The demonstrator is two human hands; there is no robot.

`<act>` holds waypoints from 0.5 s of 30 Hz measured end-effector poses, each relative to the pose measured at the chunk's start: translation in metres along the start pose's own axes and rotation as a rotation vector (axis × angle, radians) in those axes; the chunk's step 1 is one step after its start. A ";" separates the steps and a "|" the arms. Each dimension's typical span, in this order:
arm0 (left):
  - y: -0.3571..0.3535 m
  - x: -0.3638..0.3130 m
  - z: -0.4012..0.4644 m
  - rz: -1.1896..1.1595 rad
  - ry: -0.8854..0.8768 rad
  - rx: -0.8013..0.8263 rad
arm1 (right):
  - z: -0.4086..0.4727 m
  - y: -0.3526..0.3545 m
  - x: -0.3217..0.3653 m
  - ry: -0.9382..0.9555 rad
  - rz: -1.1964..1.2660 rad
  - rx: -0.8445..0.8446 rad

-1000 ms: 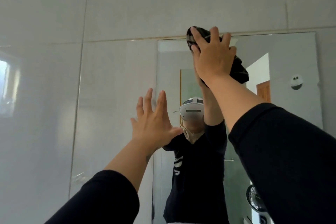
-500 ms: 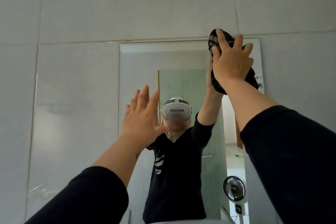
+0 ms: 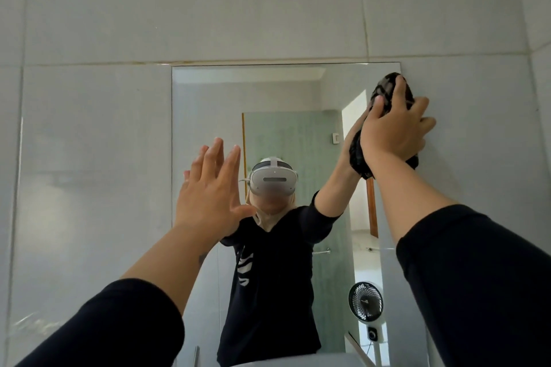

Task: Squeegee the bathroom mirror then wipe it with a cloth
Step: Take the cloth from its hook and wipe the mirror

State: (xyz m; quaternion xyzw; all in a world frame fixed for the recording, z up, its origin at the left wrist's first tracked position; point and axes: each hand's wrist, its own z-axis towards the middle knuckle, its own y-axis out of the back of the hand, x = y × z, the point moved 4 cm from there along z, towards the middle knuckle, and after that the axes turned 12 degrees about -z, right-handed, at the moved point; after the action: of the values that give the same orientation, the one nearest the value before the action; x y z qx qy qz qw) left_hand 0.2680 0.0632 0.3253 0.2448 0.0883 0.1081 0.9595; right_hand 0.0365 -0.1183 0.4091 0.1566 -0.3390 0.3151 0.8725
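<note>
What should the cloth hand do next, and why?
Probably sweep the cloth down along the mirror's right edge. The right hand presses it at the top right corner; glass below looks unwiped. The left hand is open, flat near the left edge.

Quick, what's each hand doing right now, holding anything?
Left hand: open, fingers spread, holding nothing, raised at the mirror.
Right hand: closed on the dark cloth, pressing it at the mirror's upper right edge.
</note>
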 end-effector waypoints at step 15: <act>0.044 0.030 -0.018 -0.083 0.038 -0.106 | -0.143 -0.009 0.147 0.561 0.025 0.058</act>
State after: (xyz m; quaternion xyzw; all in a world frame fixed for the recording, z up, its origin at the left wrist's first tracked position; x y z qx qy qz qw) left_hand 0.2852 0.1164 0.3281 0.1879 0.1107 0.0776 0.9728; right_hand 0.1971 0.0095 0.4076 0.0841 -0.0772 0.3665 0.9234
